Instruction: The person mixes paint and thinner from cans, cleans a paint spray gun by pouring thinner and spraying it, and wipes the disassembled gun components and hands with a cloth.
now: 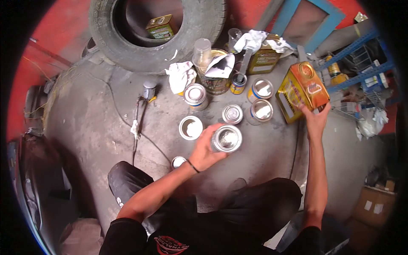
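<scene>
My left hand [207,148] is wrapped round a small round paint can [228,139], its silvery top facing up. My right hand [315,119] grips the lower end of a rectangular metal tin [302,91], yellow-green with an orange top and a round cap. The tin is tilted. Just beyond the held can is a round silver can lid or closed can [232,114]; I cannot tell which. To its left sits a can with a pale inside [191,128]. Two more paint cans [260,111] [261,89] stand between my hands, farther back.
A large tire [102,38] leans at the back, another tin [160,29] inside it. Behind the cans stand a paint-stained bucket [214,83], white rags [180,77] and a second rectangular tin [263,59]. A spray gun with hose [148,90] lies left; a blue rack [357,59] is right.
</scene>
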A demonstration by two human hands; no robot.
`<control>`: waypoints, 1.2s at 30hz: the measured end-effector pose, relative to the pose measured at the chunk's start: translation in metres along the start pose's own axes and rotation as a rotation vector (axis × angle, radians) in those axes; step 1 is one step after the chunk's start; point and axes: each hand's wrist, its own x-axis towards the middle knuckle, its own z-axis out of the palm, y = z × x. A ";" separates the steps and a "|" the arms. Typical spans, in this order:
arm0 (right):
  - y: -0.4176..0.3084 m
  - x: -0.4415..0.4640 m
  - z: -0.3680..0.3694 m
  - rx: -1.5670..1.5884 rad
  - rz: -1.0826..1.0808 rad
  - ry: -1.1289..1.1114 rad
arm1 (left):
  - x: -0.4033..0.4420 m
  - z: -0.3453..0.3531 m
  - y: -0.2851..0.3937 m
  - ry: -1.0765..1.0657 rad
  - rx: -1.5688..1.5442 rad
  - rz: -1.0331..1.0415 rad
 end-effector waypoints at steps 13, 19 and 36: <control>0.093 0.059 0.131 -0.011 0.035 0.163 | 0.002 -0.017 -0.017 0.152 0.124 -0.095; 0.086 0.063 0.112 -0.151 -0.108 0.027 | -0.011 -0.020 -0.030 0.234 0.006 -0.153; -0.098 -0.152 0.128 0.267 -0.016 -0.748 | 0.018 0.030 -0.022 0.370 0.252 0.170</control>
